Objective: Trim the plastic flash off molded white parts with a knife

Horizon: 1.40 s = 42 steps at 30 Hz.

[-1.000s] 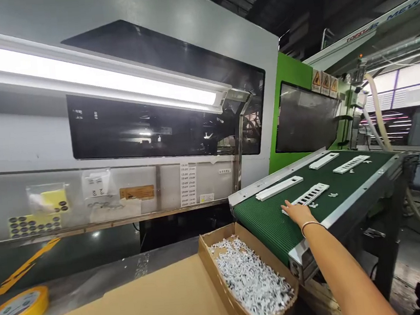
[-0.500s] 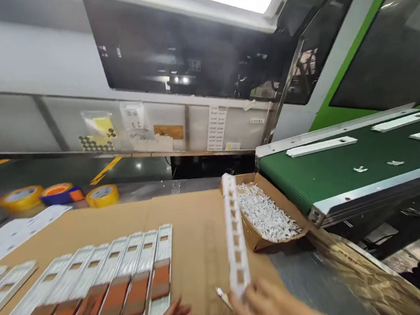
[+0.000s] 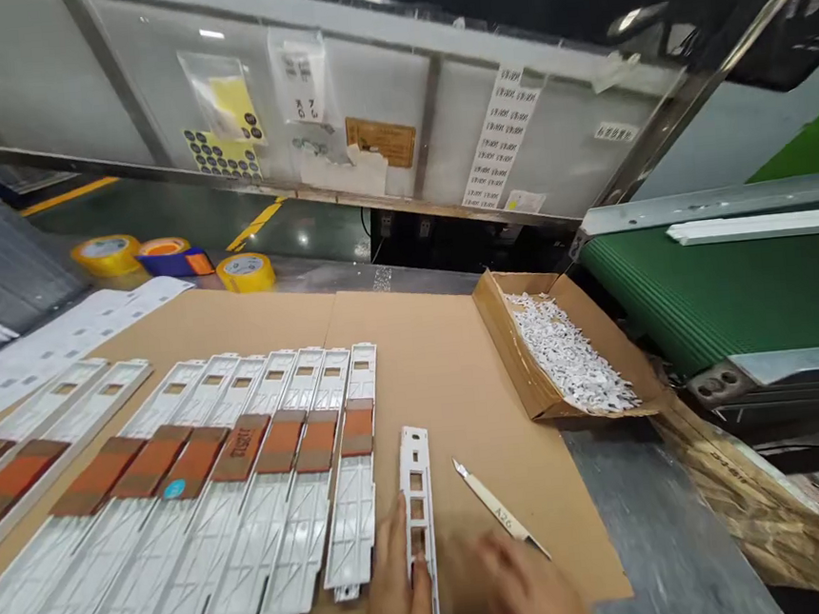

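Note:
My left hand grips a white plastic strip with a row of square slots, standing out from the cardboard at the bottom middle. To its right, my right hand is smeared by motion, and its fingers cannot be made out. A craft knife with a cream handle marked "A26" lies slantwise on the cardboard, close beyond the right hand. Left of the strip, several white plastic panels lie side by side, with orange-brown blocks across their middles.
A cardboard tray of small white plastic scraps stands at the right. Behind it is a green conveyor belt carrying a white part. Tape rolls and printed paper sheets lie at the back left.
The slotted strip has come down and left from my raised right hand and is now in my left hand. The right hand is off it. My view has tilted down.

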Each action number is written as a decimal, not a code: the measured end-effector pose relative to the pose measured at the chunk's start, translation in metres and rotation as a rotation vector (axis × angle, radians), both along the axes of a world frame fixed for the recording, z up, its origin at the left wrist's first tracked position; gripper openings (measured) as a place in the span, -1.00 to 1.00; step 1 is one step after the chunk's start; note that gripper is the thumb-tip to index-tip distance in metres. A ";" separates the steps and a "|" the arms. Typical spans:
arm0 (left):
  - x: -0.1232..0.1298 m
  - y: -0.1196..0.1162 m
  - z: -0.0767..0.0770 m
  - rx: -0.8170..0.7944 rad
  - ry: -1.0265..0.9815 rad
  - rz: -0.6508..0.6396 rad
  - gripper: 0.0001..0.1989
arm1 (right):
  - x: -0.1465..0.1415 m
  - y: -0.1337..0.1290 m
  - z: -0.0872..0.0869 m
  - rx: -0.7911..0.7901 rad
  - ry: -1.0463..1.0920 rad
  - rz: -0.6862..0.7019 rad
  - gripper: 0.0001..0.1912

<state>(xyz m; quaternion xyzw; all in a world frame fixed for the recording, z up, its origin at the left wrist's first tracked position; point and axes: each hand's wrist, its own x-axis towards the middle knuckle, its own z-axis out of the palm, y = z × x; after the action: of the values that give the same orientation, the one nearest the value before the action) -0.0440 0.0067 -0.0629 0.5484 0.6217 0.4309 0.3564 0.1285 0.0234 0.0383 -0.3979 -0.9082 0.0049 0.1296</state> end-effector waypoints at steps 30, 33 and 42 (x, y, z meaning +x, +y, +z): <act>0.006 0.003 0.017 0.250 0.751 -0.136 -0.58 | -0.012 0.071 -0.018 -0.115 -0.049 -0.299 -0.67; 0.008 0.002 0.015 0.268 0.760 -0.115 -0.61 | -0.017 0.077 -0.016 -0.109 -0.069 -0.263 -0.66; 0.007 0.004 0.015 0.308 0.786 -0.106 -0.65 | -0.024 0.087 -0.014 -0.086 -0.136 -0.208 -0.62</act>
<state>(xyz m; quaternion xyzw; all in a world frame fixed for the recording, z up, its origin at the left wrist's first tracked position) -0.0369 0.0110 -0.0483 0.7489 0.6098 0.2579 0.0277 0.1043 0.1106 0.0245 -0.4943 -0.8678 0.0032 0.0504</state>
